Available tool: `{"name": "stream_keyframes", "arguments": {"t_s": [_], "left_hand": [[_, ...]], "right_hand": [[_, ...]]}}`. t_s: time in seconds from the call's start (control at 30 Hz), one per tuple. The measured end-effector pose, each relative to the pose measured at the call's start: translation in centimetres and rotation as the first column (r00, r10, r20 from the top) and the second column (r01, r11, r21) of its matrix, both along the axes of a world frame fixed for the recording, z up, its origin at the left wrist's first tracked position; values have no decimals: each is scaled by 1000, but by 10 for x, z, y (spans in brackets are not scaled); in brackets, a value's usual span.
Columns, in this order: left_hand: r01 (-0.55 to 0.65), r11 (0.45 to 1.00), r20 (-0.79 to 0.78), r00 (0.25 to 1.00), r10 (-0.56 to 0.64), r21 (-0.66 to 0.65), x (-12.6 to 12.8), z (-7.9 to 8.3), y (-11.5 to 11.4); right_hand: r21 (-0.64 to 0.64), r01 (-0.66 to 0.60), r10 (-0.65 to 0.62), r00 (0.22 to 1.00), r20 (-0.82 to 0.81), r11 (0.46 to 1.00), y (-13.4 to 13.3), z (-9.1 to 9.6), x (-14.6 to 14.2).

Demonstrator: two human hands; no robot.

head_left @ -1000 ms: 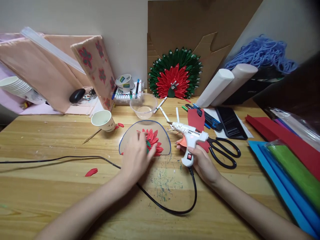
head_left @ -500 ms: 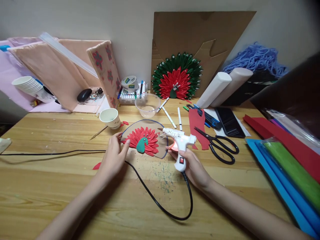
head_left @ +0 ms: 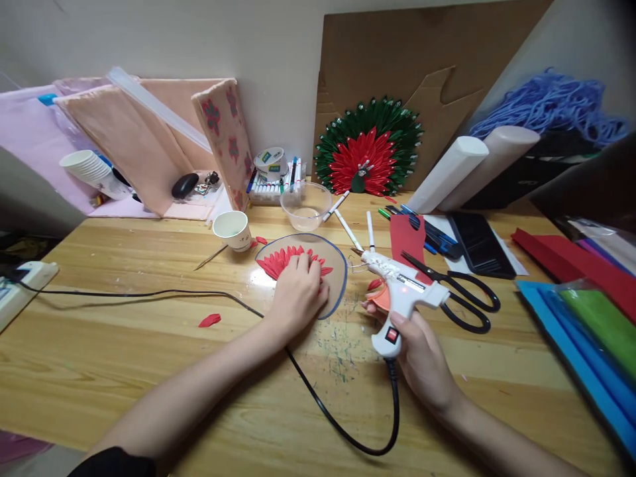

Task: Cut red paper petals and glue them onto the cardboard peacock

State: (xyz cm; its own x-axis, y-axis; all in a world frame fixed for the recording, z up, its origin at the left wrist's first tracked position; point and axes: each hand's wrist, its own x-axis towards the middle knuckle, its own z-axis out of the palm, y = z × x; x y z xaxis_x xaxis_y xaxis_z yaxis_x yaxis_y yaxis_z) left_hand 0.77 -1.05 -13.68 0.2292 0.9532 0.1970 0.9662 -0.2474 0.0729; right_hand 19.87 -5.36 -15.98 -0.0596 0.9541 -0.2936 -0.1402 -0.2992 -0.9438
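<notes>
A round cardboard disc point(head_left: 338, 275) with a blue rim lies flat on the table, with a fan of red petals point(head_left: 281, 258) on it. My left hand point(head_left: 298, 291) rests over the middle of the disc, fingers curled together and pointing down; whatever lies beneath them, the green bird body included, is hidden. To the right, my right hand point(head_left: 422, 358) is closed around a white glue gun point(head_left: 400, 285), its nozzle pointing left past the disc's edge. The gun's orange trigger point(head_left: 381, 298) shows beside my fingers, and its black cord loops down below the disc.
Right of the gun lie black scissors point(head_left: 467, 298), red felt point(head_left: 407, 238) and a phone point(head_left: 481, 245). Behind the disc stand a paper cup point(head_left: 233, 232) and a clear bowl point(head_left: 305, 209). A finished-looking green and red peacock point(head_left: 368, 149) leans on cardboard. A power strip point(head_left: 30, 288) sits left.
My left hand has moved from the disc's left edge onto its middle, covering the green bird body. My right hand has left the disc's right edge, still holding the glue gun. The view has shifted.
</notes>
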Motion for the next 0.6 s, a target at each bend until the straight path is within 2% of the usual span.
{"name": "stream_keyframes", "arguments": {"t_s": [0.17, 0.33, 0.6], "left_hand": [[-50, 998, -45, 998, 49, -38, 6, -4, 7], [-5, 1000, -64, 998, 5, 10, 1, -7, 4], [0, 1000, -31, 1000, 0, 9, -5, -9, 2]], "right_hand": [[16, -47, 46, 998, 47, 999, 2, -3, 6], [-19, -72, 73, 993, 94, 997, 6, 1, 8], [-108, -133, 136, 990, 20, 985, 5, 4, 7]]}}
